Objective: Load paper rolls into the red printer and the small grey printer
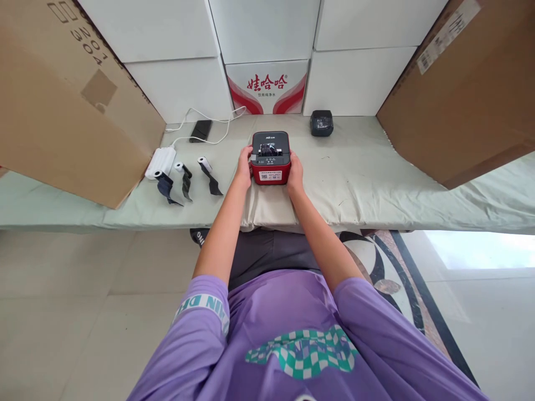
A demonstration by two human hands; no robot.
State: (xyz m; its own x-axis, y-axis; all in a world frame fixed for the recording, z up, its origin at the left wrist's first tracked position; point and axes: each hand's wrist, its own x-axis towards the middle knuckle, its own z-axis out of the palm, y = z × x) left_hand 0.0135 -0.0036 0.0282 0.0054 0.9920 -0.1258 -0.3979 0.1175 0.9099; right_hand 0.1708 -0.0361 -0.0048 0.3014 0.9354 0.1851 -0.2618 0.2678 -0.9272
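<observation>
As each grip (244, 167) (295, 170) holds the printer (271, 158), a box (267, 87) reads 娃哈哈.

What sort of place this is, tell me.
Probably a makeshift work spot indoors, perhaps in a home or shop: a cloth-covered table, white boxes stacked like a wall behind it, and a polished tile floor.

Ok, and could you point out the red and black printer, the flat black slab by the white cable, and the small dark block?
Red and black printer (271, 161): head view, its dark top.
Flat black slab (201, 130): head view, its upper face.
Small dark block (321, 123): head view, middle of its body.
</observation>
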